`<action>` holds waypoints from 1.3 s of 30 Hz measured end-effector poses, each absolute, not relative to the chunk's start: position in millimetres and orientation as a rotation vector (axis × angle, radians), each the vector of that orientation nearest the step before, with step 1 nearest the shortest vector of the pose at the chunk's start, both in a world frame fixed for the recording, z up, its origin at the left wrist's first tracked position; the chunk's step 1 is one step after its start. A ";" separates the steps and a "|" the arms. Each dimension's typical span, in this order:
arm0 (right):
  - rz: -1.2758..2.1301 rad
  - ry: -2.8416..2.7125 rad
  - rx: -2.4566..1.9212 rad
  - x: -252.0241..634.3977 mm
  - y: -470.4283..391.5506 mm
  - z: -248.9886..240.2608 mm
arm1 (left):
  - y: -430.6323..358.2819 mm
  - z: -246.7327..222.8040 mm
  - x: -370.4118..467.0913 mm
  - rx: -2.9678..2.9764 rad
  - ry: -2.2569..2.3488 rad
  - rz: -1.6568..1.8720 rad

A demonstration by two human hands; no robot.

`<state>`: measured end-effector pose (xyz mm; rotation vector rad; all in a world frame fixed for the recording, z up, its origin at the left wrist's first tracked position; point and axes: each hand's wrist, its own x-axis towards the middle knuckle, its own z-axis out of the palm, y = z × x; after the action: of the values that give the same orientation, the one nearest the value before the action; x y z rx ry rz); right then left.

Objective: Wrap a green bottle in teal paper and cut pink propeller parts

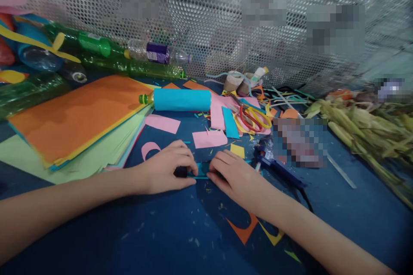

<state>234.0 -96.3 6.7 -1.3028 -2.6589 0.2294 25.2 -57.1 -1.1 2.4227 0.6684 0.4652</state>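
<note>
A narrow blue paper strip (202,170) lies low over the blue table, mostly covered by my fingers. My left hand (169,169) is curled round its left part, thumb and fingertips close together. From the other side my right hand (237,178) pinches the strip's right part. Under my left palm shows a dark patch that I cannot make out. Just beyond the hands lie pink paper pieces (209,139) and a small yellow paper piece (237,151). A green bottle wrapped in blue paper (182,100) rests on its side farther back.
To the left is a stack of coloured paper (87,116). Scissors (253,118) lie among scraps at the back right. A blue glue gun (280,169) with its cord is close to my right forearm. Plastic bottles (97,45) line the mesh wall; corn husks (358,129) are far right.
</note>
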 end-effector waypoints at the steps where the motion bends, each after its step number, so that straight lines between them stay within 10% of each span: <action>1: 0.230 -2.662 -1.290 234.5 -95.9 6.6 | -57.2 -1.4 25.0 2.422 0.671 0.478; 39: 0.189 -2.625 -1.350 229.9 -98.5 7.1 | -56.7 -3.4 22.7 2.396 0.700 0.512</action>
<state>229.9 -98.5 7.1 -1.3499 -2.6255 0.1893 22.7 -56.7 -3.4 2.3961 0.7001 0.5118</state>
